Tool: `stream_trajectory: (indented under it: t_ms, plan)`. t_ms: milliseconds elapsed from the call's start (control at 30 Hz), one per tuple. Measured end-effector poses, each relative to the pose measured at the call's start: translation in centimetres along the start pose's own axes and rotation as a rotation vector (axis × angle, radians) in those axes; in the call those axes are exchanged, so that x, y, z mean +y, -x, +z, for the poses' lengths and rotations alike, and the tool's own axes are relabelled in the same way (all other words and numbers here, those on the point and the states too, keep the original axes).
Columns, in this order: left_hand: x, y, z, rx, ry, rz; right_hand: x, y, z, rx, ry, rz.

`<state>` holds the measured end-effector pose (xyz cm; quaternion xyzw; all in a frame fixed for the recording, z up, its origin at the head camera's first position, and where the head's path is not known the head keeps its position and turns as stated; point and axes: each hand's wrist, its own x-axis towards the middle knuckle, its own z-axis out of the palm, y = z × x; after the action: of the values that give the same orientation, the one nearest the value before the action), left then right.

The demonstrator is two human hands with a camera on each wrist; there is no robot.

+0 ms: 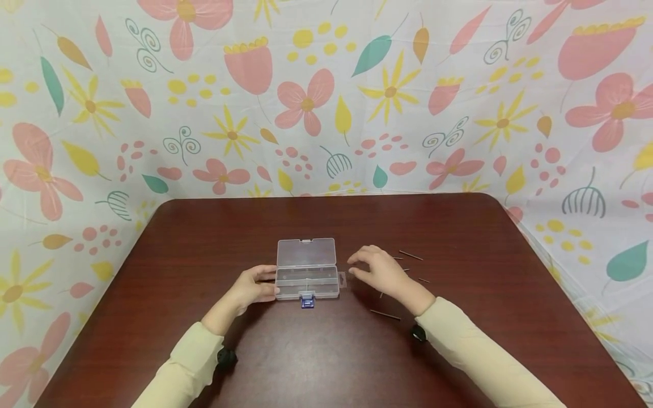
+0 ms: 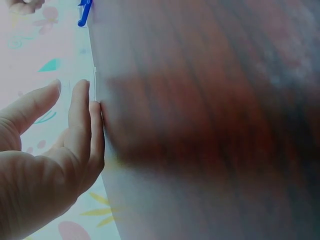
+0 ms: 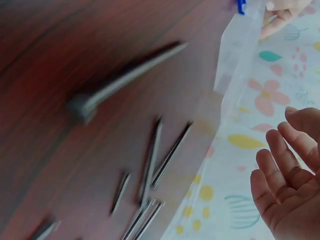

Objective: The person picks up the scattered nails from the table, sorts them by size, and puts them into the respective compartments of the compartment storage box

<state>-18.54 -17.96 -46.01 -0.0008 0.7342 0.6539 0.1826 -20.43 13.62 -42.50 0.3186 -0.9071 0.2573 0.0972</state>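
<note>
A clear plastic compartment box (image 1: 307, 272) with a blue latch (image 1: 308, 301) lies on the table, its lid (image 1: 306, 253) raised at the back. Its tray shows a lengthwise divider; I see no nails inside. My left hand (image 1: 253, 290) touches the box's left end, fingers fairly straight and thumb apart from them in the left wrist view. To the right of the box, my right hand (image 1: 381, 272) hovers with loosely bent fingers and nothing in them. Several metal nails (image 1: 385, 314) are scattered under and around that hand; a thick nail (image 3: 130, 80) looms large in the right wrist view.
The dark reddish-brown table (image 1: 326, 357) has rounded far corners. Behind it hangs a white cloth (image 1: 326, 153) printed with flowers and leaves. A small clear hanging tab (image 1: 343, 279) juts from the box's right end.
</note>
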Motion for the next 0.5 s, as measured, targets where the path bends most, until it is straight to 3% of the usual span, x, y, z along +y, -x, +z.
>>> stream_trajectory:
  t_ms: [500]
  plan:
    - [-0.1, -0.1, 0.0, 0.008, 0.0, -0.008, 4.5, 3.2, -3.1, 0.002, 0.048, 0.011]
